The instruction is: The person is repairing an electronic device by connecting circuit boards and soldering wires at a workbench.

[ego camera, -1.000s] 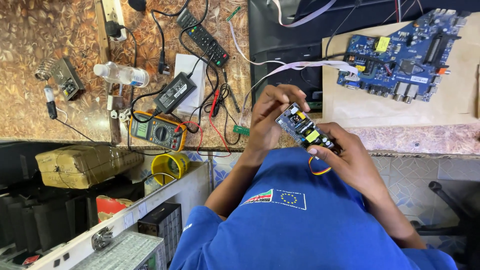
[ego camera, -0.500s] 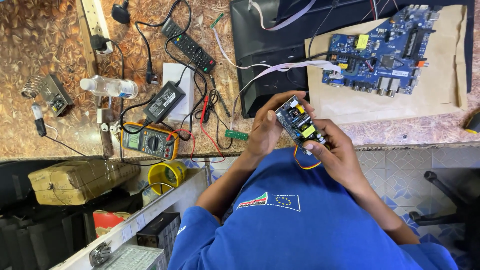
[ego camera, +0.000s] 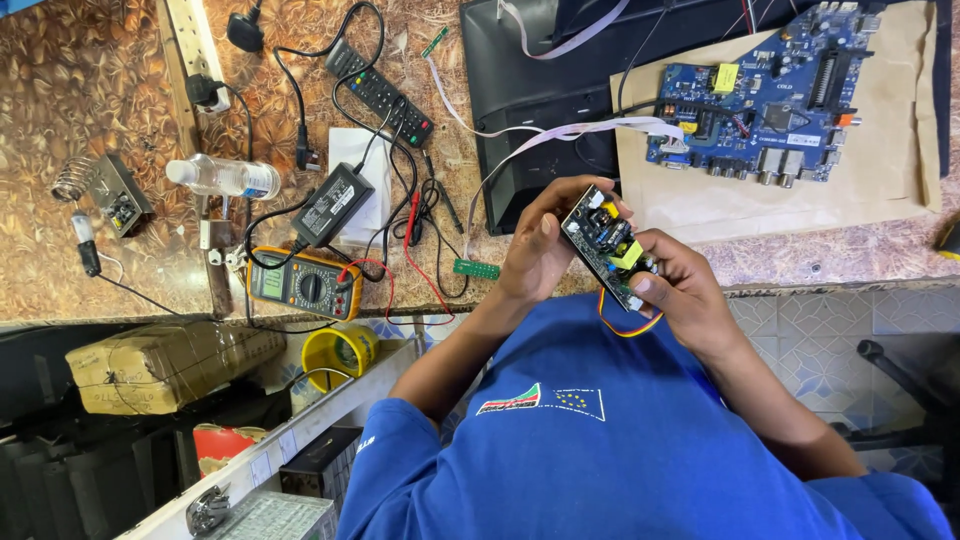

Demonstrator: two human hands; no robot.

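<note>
You pinched the small circuit board (ego camera: pixel 607 245) between both hands, left hand (ego camera: pixel 535 250) apparently at its upper-left end, right hand (ego camera: pixel 680 295) at its lower-right end.

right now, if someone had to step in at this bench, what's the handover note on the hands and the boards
Left hand and right hand: both grip the small black circuit board, held up over the bench edge, orange wires looping below it.
Blue circuit board lies on brown card at the far right, ribbon cable attached.
Yellow multimeter sits left, its red and black leads loose on the bench; remote and black power adapter lie behind it.
Done: small board is off the bench and in hand.
Left: meter leads are untouched.
</note>
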